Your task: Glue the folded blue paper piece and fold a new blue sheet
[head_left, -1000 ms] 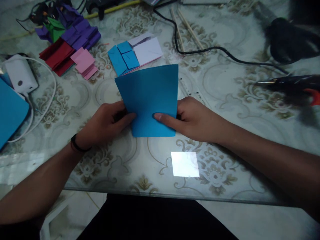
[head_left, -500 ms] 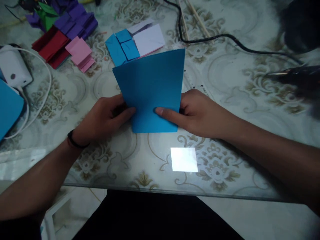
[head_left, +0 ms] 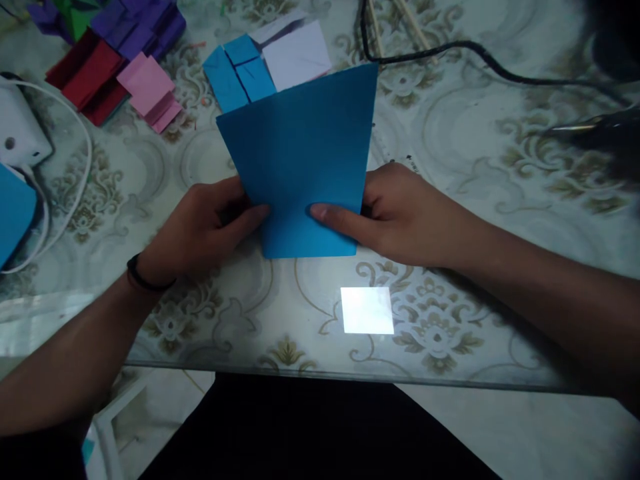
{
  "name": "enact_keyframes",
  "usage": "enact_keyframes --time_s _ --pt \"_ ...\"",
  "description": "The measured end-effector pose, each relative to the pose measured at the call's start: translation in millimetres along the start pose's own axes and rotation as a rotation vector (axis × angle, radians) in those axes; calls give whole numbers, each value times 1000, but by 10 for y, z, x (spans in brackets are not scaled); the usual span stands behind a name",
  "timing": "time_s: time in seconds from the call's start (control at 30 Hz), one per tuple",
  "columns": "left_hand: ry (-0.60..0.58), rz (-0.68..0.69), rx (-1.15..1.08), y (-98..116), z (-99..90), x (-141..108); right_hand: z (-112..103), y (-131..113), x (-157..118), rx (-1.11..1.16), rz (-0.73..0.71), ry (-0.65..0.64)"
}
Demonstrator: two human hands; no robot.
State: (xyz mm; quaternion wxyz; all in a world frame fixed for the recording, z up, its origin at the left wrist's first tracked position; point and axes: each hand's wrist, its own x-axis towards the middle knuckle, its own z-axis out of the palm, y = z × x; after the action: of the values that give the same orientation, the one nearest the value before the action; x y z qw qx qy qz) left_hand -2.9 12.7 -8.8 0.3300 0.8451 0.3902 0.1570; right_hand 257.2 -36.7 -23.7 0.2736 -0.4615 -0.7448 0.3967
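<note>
A sheet of blue paper [head_left: 305,147] stands tilted up between my two hands, its lower edge close to the patterned tabletop. My left hand [head_left: 215,223] grips its left edge, thumb on the near face and fingers behind. On the opposite edge my right hand [head_left: 395,217] pinches the sheet, its thumb lying flat across the near face. The fingers behind the paper are mostly hidden. Just beyond its top edge lie a blue folded paper piece [head_left: 245,73] and a white folded paper piece [head_left: 297,57], partly covered by the sheet.
Folded paper pieces in red [head_left: 87,77], pink [head_left: 150,90] and purple [head_left: 143,30] lie at the back left. A white device [head_left: 23,127] with a white cable is at the left. A black cable [head_left: 465,45] crosses the back right. The table edge [head_left: 300,378] runs in front.
The view has shifted slightly, so the table things sit a little higher in the picture. The sheet's top looks slightly wider and higher. Both hands keep the same hold.
</note>
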Motion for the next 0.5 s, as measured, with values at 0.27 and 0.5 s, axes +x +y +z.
enact_keyframes --time_s 0.27,0.5 --pt "0 -1 -4 29 -2 4 -5 -11 -2 0 45 0" --pt "-22 -16 18 48 -22 4 2 -8 -3 -7 45 4"
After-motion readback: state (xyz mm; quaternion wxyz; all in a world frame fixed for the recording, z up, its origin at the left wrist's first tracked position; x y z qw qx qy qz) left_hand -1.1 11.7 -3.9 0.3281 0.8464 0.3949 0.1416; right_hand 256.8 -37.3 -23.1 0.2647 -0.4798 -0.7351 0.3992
